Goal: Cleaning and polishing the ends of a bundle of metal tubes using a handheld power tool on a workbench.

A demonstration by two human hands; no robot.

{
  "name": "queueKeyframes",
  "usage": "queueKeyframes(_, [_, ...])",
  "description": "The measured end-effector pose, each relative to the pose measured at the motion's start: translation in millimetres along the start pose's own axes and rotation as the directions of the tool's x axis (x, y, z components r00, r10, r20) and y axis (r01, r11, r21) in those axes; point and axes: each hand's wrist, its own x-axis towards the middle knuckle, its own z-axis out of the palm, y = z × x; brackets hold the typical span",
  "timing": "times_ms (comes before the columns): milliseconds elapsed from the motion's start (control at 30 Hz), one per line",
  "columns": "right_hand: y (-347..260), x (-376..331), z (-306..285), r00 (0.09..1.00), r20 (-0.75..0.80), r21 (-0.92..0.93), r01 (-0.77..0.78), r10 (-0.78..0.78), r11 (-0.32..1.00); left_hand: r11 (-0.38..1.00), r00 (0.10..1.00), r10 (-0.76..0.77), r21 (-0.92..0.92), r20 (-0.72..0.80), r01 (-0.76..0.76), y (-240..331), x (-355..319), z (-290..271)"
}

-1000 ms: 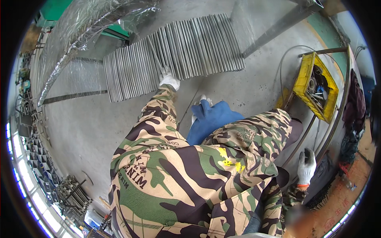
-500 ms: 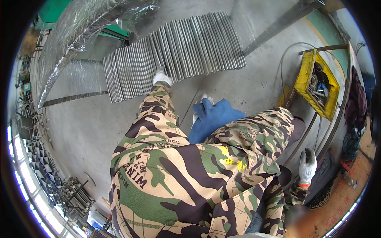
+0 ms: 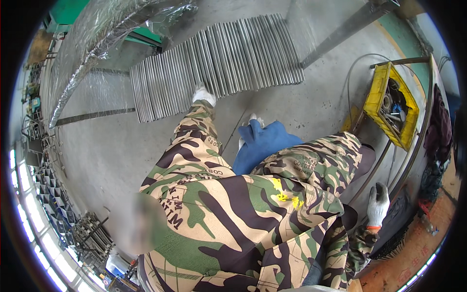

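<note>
My left hand [image 3: 204,95], in a white work glove with greyish fingers, is at the near ends of a row of metal tubes [image 3: 248,56]. Its fingers blend into the grey metal, so their grip cannot be made out. The tubes lie side by side in a long, slightly bent band across the upper middle of the view. Low at the right, my right hand [image 3: 377,207] hangs away from the tubes. It wears a similar glove with dark fingers and an orange cuff edge. The fingers are loosely curved, the thumb stands apart, and nothing shows between them.
At the right, a yellow crate [image 3: 408,109] holds metal parts and tools, beside bent dark bars. Clear plastic film [image 3: 92,63] hangs over a frame at the upper left. A dark post [image 3: 348,34] slants behind the tubes. Stacked metal profiles [image 3: 90,233] lie at the lower left.
The view has shifted slightly, so the tubes and the crate sit a little differently in it. My left hand stays at the same part of the row. My right hand hangs as before.
</note>
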Motion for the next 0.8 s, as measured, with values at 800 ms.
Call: queueKeyframes(800, [28, -109, 46, 0.881, -0.472, 0.215, 0.153, -0.035, 0.964, 0.379, 0.607, 0.733, -0.554, -0.309, -0.741, 165, -201, -305])
